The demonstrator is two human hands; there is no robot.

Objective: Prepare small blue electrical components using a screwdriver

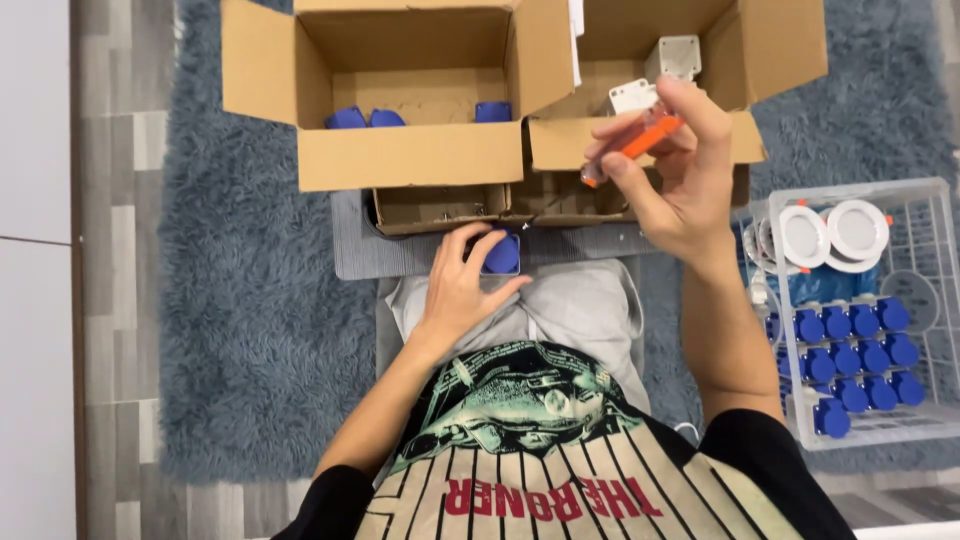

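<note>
While the left hand [462, 285] clamped a small blue capped part [501, 254] against the lap to steady it, the right hand [672, 170] pinched an orange-handled screwdriver [634, 143] between thumb and fingers above 2 open cardboard boxes [410, 155], poised for use.

Two open brown cardboard boxes stand side by side on the grey rug, the left box [410, 155] showing blue pieces inside, the right box [640, 140] holding small white square pieces, and a low, flat brown cardboard tray [440, 208] lies just in front of them
</note>
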